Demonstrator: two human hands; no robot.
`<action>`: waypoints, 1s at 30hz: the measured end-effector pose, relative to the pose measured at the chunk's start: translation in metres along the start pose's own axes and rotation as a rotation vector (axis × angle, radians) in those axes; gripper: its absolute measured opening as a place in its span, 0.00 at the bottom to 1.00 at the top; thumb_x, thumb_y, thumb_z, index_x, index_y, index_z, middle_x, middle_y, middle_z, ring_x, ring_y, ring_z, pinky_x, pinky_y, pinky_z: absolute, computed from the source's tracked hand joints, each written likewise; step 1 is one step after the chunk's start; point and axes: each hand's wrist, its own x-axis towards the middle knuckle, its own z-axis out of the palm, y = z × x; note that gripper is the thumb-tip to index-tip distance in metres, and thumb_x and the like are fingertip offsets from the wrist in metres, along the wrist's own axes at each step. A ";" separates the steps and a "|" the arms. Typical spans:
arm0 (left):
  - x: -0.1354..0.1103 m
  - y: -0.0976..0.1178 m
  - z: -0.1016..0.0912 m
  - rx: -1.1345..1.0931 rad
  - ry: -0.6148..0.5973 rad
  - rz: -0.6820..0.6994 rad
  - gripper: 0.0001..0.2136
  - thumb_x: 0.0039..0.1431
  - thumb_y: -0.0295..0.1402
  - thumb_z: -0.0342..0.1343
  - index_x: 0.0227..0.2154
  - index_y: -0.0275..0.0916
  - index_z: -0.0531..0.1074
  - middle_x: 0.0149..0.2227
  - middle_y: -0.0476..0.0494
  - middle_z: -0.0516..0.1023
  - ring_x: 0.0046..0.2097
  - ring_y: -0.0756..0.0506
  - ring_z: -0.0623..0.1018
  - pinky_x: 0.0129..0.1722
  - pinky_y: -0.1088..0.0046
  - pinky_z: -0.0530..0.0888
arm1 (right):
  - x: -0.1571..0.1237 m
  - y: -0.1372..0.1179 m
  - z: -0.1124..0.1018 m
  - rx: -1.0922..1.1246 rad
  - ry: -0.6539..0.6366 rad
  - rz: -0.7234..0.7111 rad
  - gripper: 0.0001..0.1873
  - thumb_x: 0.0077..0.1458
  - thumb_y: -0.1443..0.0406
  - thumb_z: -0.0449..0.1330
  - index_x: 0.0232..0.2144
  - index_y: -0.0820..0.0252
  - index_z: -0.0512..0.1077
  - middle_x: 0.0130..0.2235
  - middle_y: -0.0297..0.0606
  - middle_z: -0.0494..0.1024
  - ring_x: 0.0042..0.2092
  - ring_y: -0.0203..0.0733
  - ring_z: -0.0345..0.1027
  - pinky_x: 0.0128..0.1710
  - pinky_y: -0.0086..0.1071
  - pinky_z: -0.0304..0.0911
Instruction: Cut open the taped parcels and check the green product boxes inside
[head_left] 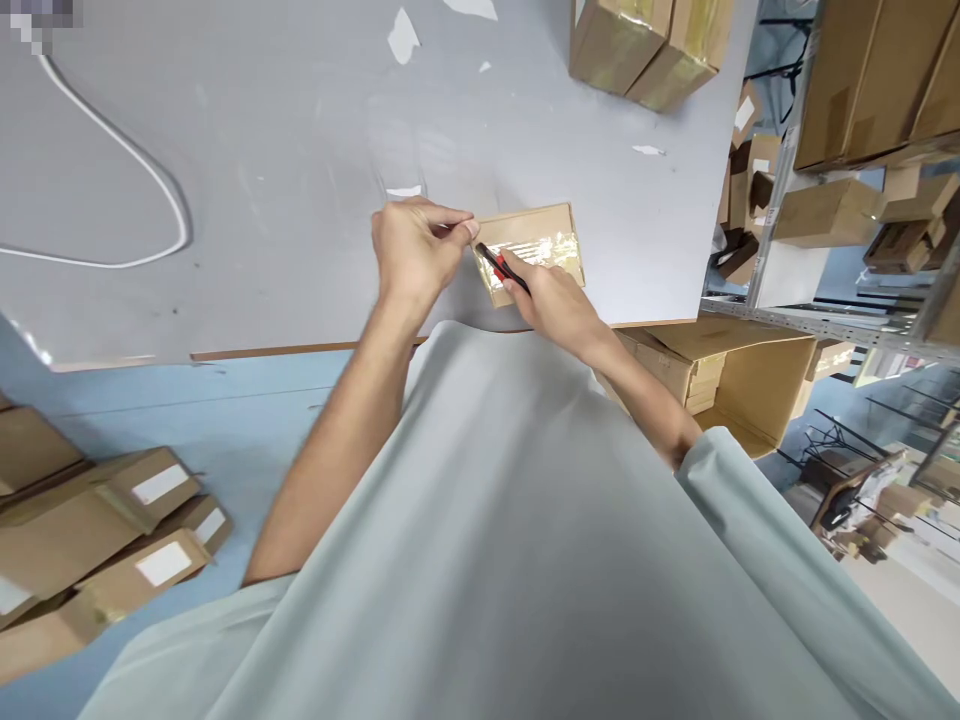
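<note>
One small carton [525, 222] is set on the grey table [300, 200], just above the middle of the view, with its upper face crossed by shiny tape [559, 250]. One black-and-red tool [504, 267] is gripped in the right hand [559, 305], fingers wrapped about it, its tip pointed to ten o'clock over the carton. By the carton's ten o'clock corner, the thumb and forefinger of the left hand [416, 245] are pressed together at the tips; whether anything thin is pinched there cannot be told. The two hands are held apart, near each other.

Two taped boxes [619, 45] are stood side by side at one o'clock from the carton. Five white paper scraps [403, 37] can be counted on the table. One white cable [176, 205] is looped toward nine o'clock. At four o'clock, one large open box [765, 390] is seen.
</note>
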 end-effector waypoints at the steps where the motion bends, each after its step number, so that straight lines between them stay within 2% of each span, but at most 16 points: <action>1: 0.001 -0.001 0.002 0.007 0.008 0.002 0.13 0.67 0.49 0.67 0.34 0.46 0.87 0.39 0.49 0.90 0.47 0.40 0.88 0.57 0.53 0.84 | -0.002 0.001 0.001 0.005 -0.004 0.002 0.21 0.80 0.66 0.49 0.67 0.57 0.73 0.48 0.44 0.88 0.49 0.53 0.80 0.54 0.39 0.69; 5: 0.002 -0.001 0.005 0.071 0.018 0.021 0.19 0.69 0.53 0.62 0.33 0.44 0.86 0.39 0.50 0.90 0.50 0.40 0.89 0.58 0.52 0.83 | -0.003 0.002 0.003 0.023 -0.032 0.019 0.18 0.80 0.67 0.49 0.62 0.59 0.74 0.49 0.46 0.88 0.50 0.54 0.80 0.55 0.40 0.69; 9: 0.001 0.000 0.006 0.133 -0.011 0.028 0.25 0.74 0.55 0.55 0.31 0.42 0.84 0.36 0.52 0.89 0.55 0.40 0.88 0.63 0.50 0.81 | -0.003 -0.002 0.011 0.038 -0.043 0.068 0.19 0.80 0.67 0.49 0.65 0.58 0.73 0.52 0.46 0.88 0.52 0.54 0.81 0.55 0.40 0.70; 15: -0.001 0.004 0.012 0.177 0.053 0.019 0.21 0.74 0.48 0.57 0.30 0.41 0.83 0.38 0.54 0.90 0.52 0.42 0.87 0.65 0.48 0.82 | -0.007 -0.019 0.017 -0.026 -0.099 0.178 0.21 0.83 0.68 0.50 0.69 0.60 0.72 0.57 0.51 0.89 0.60 0.56 0.82 0.60 0.43 0.74; 20: -0.002 0.003 0.011 0.167 0.085 -0.007 0.15 0.71 0.42 0.61 0.32 0.41 0.85 0.37 0.53 0.89 0.47 0.43 0.87 0.59 0.53 0.85 | -0.013 -0.041 0.023 -0.094 -0.154 0.293 0.28 0.80 0.74 0.48 0.77 0.68 0.63 0.59 0.60 0.88 0.62 0.57 0.84 0.61 0.46 0.78; 25: -0.010 0.003 0.010 0.126 0.109 -0.043 0.05 0.65 0.35 0.67 0.36 0.43 0.88 0.40 0.48 0.89 0.44 0.41 0.88 0.55 0.56 0.86 | -0.026 -0.046 0.017 -0.091 -0.194 0.271 0.29 0.77 0.79 0.48 0.74 0.70 0.66 0.62 0.62 0.86 0.65 0.58 0.83 0.63 0.47 0.78; 30: -0.014 0.005 0.010 0.133 0.117 -0.057 0.06 0.65 0.34 0.67 0.38 0.43 0.89 0.42 0.45 0.90 0.43 0.40 0.88 0.54 0.58 0.85 | -0.029 -0.050 0.010 -0.093 -0.254 0.262 0.33 0.74 0.82 0.46 0.77 0.76 0.62 0.62 0.67 0.85 0.66 0.60 0.84 0.62 0.48 0.79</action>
